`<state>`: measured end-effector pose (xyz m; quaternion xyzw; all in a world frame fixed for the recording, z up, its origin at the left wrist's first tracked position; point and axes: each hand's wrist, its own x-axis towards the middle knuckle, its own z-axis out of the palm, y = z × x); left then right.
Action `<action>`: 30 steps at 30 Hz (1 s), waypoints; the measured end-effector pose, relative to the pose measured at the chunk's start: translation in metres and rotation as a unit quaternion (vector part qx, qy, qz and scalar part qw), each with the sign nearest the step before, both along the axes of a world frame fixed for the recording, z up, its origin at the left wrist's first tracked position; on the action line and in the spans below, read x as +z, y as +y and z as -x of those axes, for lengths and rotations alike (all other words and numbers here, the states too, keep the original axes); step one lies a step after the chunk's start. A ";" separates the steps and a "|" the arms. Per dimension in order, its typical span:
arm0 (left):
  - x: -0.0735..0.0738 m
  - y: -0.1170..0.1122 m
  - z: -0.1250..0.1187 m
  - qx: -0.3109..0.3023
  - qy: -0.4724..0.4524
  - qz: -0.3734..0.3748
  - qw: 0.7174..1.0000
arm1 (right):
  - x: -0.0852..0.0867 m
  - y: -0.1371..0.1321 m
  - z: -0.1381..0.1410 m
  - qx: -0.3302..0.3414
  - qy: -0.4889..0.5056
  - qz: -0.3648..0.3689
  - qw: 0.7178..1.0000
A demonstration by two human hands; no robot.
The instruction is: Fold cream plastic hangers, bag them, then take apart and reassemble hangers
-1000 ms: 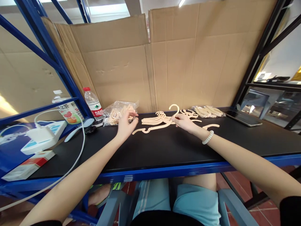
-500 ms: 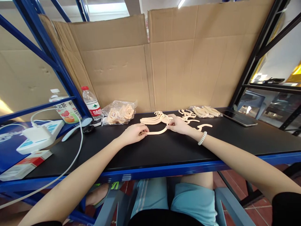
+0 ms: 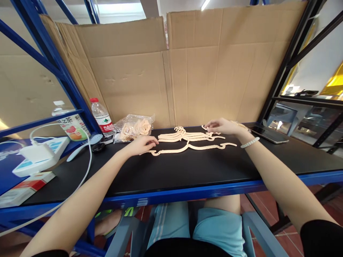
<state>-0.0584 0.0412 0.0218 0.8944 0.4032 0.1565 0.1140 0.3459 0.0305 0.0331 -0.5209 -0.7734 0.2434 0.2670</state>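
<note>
A beige clothes hanger lies flat across the black tabletop, its two curved arms meeting in the middle. My left hand is over its left end, fingers loosely bent and apart, gripping nothing that I can see. Just behind lies a row of similar stacked hangers, with hooks bunched at the back. My right hand hovers at the right end of that stack over loose beige hanger pieces. Its fingers reach left and look apart; whether the tips touch a piece is unclear.
A clear bag of beige parts and a red-capped water bottle stand back left. Further left are a power strip, a white cable, a brush and a small box. A tablet lies right; cardboard walls the back.
Both hands have let go of the hanger, which now lies flat. My left hand moved left; my right hand moved right and back, over the loose pieces, partly hiding them and the second bag.
</note>
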 end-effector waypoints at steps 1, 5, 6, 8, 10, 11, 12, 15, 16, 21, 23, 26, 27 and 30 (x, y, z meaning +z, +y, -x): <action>0.003 0.004 0.006 0.014 -0.001 0.016 1.000 | 0.002 0.002 -0.013 0.022 -0.015 0.009 1.000; 0.013 0.013 0.027 0.036 0.019 0.089 0.995 | 0.001 0.007 -0.048 0.053 -0.138 0.098 0.984; 0.015 0.014 0.031 0.034 0.023 0.107 0.993 | 0.000 0.007 -0.053 0.051 -0.169 0.137 0.975; 0.016 0.015 0.035 0.026 0.028 0.134 0.990 | -0.002 0.007 -0.057 0.039 -0.212 0.202 0.955; 0.015 0.014 0.035 0.019 0.040 0.155 0.987 | -0.004 0.008 -0.058 0.017 -0.237 0.233 0.943; 0.014 0.013 0.035 0.018 0.048 0.160 0.986 | -0.005 0.009 -0.059 0.007 -0.244 0.239 0.940; 0.013 0.013 0.034 0.017 0.057 0.162 0.985 | -0.007 0.010 -0.059 0.000 -0.248 0.242 0.938; 0.012 0.009 0.031 0.011 0.074 0.159 0.984 | -0.011 0.014 -0.060 -0.019 -0.254 0.240 0.937; 0.012 0.008 0.030 0.011 0.075 0.160 0.984 | -0.012 0.014 -0.061 -0.027 -0.254 0.236 0.937; 0.013 0.006 0.028 0.020 0.066 0.159 0.985 | -0.015 0.017 -0.064 -0.057 -0.256 0.230 0.937; 0.012 0.007 0.029 0.023 0.063 0.156 0.985 | -0.017 0.018 -0.064 -0.060 -0.252 0.227 0.939; 0.010 0.010 0.030 0.028 0.063 0.150 0.986 | -0.020 0.021 -0.063 -0.060 -0.242 0.218 0.944; 0.009 0.012 0.031 0.027 0.064 0.149 0.986 | -0.021 0.022 -0.063 -0.059 -0.238 0.216 0.945; 0.008 0.015 0.033 0.018 0.068 0.149 0.986 | -0.023 0.022 -0.062 -0.060 -0.229 0.217 0.947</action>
